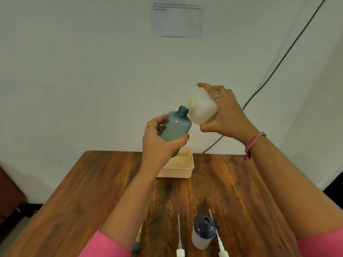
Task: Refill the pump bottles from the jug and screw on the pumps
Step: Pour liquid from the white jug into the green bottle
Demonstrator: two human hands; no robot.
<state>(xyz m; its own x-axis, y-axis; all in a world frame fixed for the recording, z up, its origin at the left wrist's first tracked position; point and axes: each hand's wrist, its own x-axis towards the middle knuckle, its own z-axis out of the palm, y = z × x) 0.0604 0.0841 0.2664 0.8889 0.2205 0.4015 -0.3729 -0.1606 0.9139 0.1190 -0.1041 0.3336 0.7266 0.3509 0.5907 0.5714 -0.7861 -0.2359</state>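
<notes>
My left hand [159, 143] grips a blue-grey pump bottle [177, 127] in the air, tilted right with its open neck up. My right hand [224, 112] holds the white jug [203, 110] tipped sideways, its spout just above and beside the bottle's neck. On the table near me stands a second bottle [203, 231] with a dark blue top and an open neck. Two white pumps with long tubes lie flat, one [179, 240] left of that bottle, one [219, 238] right of it.
A beige slotted basket [182, 167] sits at the far middle of the wooden table [92, 191], under my left hand. A yellow and grey object [138, 240] lies partly hidden by my left sleeve. A black cable [278, 65] runs down the wall.
</notes>
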